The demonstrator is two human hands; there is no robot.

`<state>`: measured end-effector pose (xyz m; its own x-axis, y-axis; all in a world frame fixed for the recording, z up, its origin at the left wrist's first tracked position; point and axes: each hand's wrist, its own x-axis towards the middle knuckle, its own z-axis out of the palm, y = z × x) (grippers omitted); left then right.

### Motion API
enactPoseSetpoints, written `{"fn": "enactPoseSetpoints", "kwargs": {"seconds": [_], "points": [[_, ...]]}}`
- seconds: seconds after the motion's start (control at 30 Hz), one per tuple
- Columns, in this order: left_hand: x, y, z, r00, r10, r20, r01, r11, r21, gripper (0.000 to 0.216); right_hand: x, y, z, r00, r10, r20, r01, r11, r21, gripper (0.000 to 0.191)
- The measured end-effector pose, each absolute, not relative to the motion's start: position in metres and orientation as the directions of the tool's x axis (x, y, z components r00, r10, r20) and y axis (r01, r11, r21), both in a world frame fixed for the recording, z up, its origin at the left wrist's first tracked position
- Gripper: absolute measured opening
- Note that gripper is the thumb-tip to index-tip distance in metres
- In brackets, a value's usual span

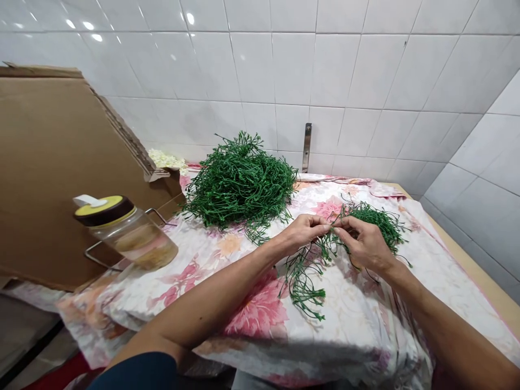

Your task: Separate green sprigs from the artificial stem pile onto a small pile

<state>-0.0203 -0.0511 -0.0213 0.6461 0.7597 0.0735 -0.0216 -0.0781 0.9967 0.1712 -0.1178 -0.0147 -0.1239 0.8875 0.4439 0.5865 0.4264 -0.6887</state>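
Two hands work at centre-right of the frame: the left hand (pixel 303 233) and right hand (pixel 363 244) each pinch the artificial green sprig (pixel 304 281) between thumb and fingertips, close together above the floral cloth (pixel 357 319); a larger green heap (pixel 239 181) lies behind.

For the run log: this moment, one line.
left hand: pinching green sprig | right hand: pinching same sprig | beside: green heap

The left forearm (pixel 211 295) and right forearm (pixel 444 330) angle inward from the lower corners of the view, wrists slightly bent. The left hand (pixel 304 233) and right hand (pixel 363 244) meet knuckles-up, fingertips nearly touching, each curled into a tight pinching grip.
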Motion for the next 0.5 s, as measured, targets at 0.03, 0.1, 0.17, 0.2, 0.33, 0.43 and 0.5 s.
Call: {"fn": "enactPoseSetpoints", "kwargs": {"seconds": [0.03, 0.1, 0.17, 0.2, 0.33, 0.43, 0.5], "points": [[-0.0198, -0.0516, -0.0211, 0.636, 0.767, 0.091, -0.024, -0.098, 0.995, 0.046, 0.1712, -0.1177, -0.0147, -0.114, 0.903, 0.414, 0.559, 0.403, -0.724, 0.02], [-0.0187, -0.0524, -0.0206, 0.619, 0.774, 0.13, -0.031, -0.142, 0.989, 0.045, 0.1714, -0.117, -0.0152, -0.103, 0.926, 0.364, 0.515, 0.363, -0.777, 0.023], [-0.0182, -0.0524, -0.0205, 0.619, 0.771, 0.152, -0.029, -0.171, 0.985, 0.044, 0.1717, -0.116, -0.0163, -0.103, 0.939, 0.327, 0.485, 0.335, -0.808, 0.024], [-0.0183, -0.0519, -0.0207, 0.624, 0.766, 0.154, -0.023, -0.179, 0.984, 0.043, 0.1719, -0.1156, -0.0168, -0.105, 0.945, 0.311, 0.471, 0.323, -0.821, 0.025], [-0.0201, -0.0492, -0.0226, 0.642, 0.751, 0.155, 0.01, -0.21, 0.978, 0.042, 0.1722, -0.1156, -0.0162, -0.125, 0.954, 0.273, 0.464, 0.299, -0.834, 0.024], [-0.0208, -0.0488, -0.0239, 0.664, 0.738, 0.122, 0.018, -0.179, 0.984, 0.042, 0.1721, -0.1175, -0.0118, -0.124, 0.947, 0.297, 0.534, 0.316, -0.784, 0.023], [-0.0202, -0.0501, -0.0239, 0.677, 0.729, 0.103, 0.013, -0.152, 0.988, 0.042, 0.1715, -0.1194, -0.0086, -0.113, 0.933, 0.341, 0.602, 0.337, -0.724, 0.021]]}}
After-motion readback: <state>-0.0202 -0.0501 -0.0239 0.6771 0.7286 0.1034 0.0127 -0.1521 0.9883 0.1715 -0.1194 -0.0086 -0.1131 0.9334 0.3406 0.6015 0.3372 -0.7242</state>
